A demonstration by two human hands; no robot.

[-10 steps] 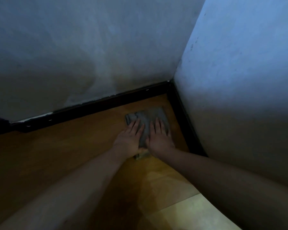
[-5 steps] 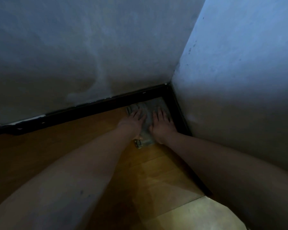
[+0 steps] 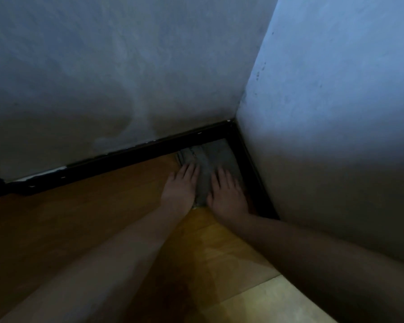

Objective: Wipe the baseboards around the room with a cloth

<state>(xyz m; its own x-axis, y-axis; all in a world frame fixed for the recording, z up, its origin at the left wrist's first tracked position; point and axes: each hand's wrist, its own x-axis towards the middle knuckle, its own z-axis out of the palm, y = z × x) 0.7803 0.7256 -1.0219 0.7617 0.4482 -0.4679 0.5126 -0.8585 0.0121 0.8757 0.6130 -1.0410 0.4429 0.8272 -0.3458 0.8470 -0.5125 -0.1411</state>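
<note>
Baseboards point(image 3: 131, 157) meet at the corner; I press the cloth point(image 3: 216, 155) flat there, left hand point(image 3: 180, 187) and right hand point(image 3: 228, 197) fingers straight. Next: rub up onto the trim.

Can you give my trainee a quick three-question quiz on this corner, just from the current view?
1. True or false: both hands lie flat on the cloth.
2. Where is the cloth? A) hanging on the wall B) on the wooden floor, pushed into the corner where the black baseboards meet C) draped over an arm
3. Fill in: the right hand lies nearer the ____ wall's baseboard than the left hand.

Key: 1 true; 2 B; 3 right.
</note>
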